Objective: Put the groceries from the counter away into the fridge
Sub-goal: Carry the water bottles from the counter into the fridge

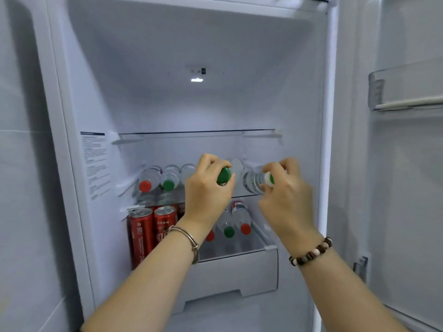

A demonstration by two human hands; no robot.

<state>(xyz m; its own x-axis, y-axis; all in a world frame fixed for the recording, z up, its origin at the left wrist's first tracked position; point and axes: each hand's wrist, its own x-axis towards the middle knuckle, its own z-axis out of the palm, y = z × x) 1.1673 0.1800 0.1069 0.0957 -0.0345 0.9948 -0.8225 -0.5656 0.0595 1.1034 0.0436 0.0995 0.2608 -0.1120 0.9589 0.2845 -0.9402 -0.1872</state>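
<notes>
Both my hands reach into the open fridge at its middle glass shelf (134, 188). My left hand (206, 188) grips the cap end of a green-capped water bottle (224, 175) that lies on its side. My right hand (285, 188) holds a second green-capped water bottle (254, 182) by its neck, also lying flat, to the right of the first. Further left on the same shelf lie a red-capped bottle (145, 185), a green-capped bottle (168, 184) and part of a third bottle (188, 170).
Below, red cans (141, 233) stand at the left and more bottles (237, 221) lie in a white drawer (239, 271). An upper glass shelf (196, 134) sits above my hands. The open door with its bin (407, 97) is at the right.
</notes>
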